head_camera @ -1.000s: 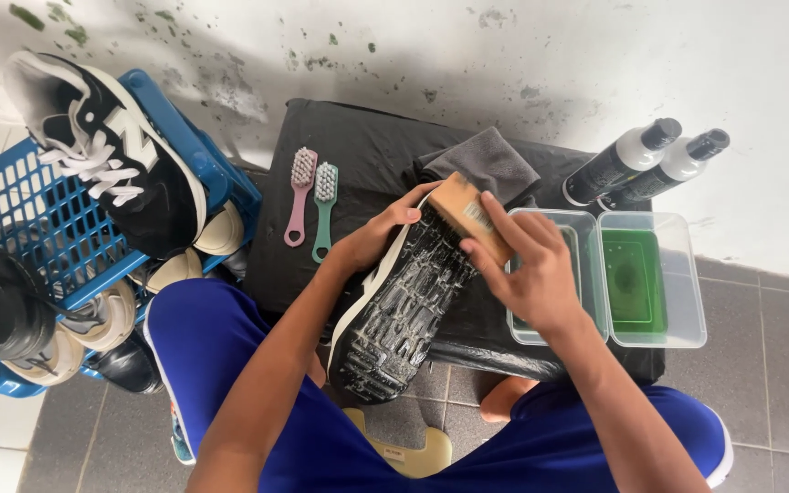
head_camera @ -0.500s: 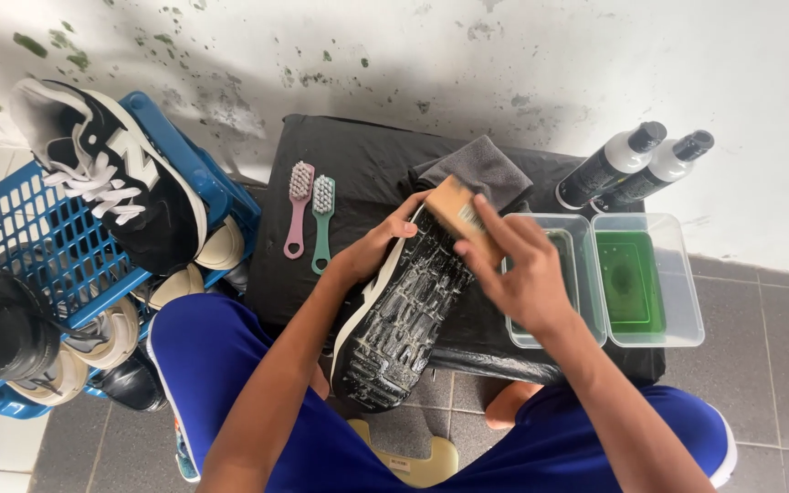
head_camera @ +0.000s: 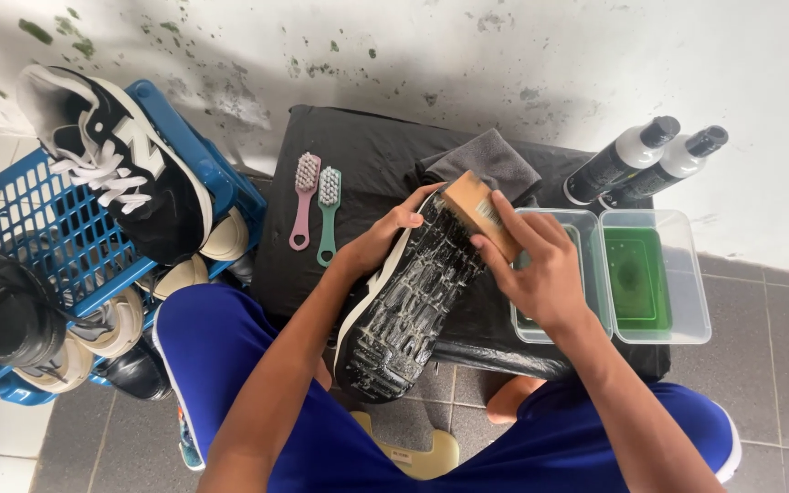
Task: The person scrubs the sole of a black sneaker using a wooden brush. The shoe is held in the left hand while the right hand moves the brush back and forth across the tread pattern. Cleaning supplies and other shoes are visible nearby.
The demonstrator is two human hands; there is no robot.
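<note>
Right hand (head_camera: 545, 274) grips wooden brush (head_camera: 478, 215) on the wet sole of the shoe (head_camera: 413, 301); left hand (head_camera: 378, 245) clamps the shoe's edge, over the lap. Likely risk: soapy sole slips, or elbow knocks green-water tub (head_camera: 655, 278) off table (head_camera: 358, 146).

L hand (head_camera: 381, 242) gripping, R hand (head_camera: 541, 269) curled, forearms converging.
</note>
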